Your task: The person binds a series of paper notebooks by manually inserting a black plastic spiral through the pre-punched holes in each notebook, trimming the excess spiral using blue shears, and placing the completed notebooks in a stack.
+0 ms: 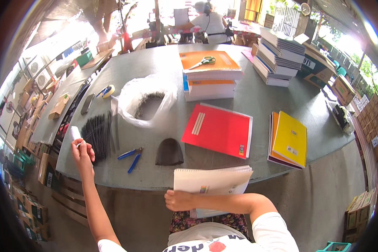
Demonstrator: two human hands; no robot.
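My left hand (83,153) is closed around a small white cylinder (74,133) at the table's left edge; its kind does not show. Beside that hand lies a pile of black binding coils (95,136). Across my lap, my right hand (180,200) grips the left edge of a white notebook (214,178), tilted against the table's front edge, with a row of holes along its top. Just beyond it lies a red notebook (218,130). Blue-handled cutters (131,158) and a dark rounded piece (169,152) rest between my hands.
A plastic bag (128,98) holds more dark coils. Scissors (203,62) top a notebook stack (210,90); a taller stack (277,59) stands far right. Yellow and orange notebooks (290,138) lie at right. A tape roll (108,91) sits far left. Another person (214,25) sits beyond the table.
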